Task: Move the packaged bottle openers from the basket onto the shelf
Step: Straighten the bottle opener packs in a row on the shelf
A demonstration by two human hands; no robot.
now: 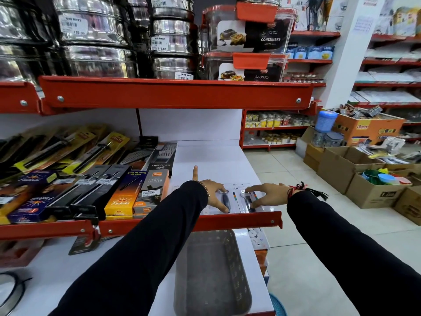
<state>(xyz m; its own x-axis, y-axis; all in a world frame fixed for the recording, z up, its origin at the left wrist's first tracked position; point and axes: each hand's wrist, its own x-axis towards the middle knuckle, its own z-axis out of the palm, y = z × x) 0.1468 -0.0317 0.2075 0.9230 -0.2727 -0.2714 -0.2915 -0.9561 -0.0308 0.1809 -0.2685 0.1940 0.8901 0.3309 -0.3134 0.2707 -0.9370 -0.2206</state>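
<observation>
Here, shelf [205, 156]: white, red-lipped.
Bottle openers: two packs [224, 202] [247, 201], flat, near its front edge.
Hands: left [213, 192], right [265, 193], spread, pressing packs.
Basket [211, 277]: grey, below.
Room: shop aisle, tiled floor [319, 258].

Left hand [213, 193] spread flat, right hand [267, 195] likewise, seemingly pressing, arms outstretched

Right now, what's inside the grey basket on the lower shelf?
The grey basket shows only its bare perforated floor; no packages visible. Its near-left corner is hidden behind the left sleeve, so that part cannot be checked.
</observation>
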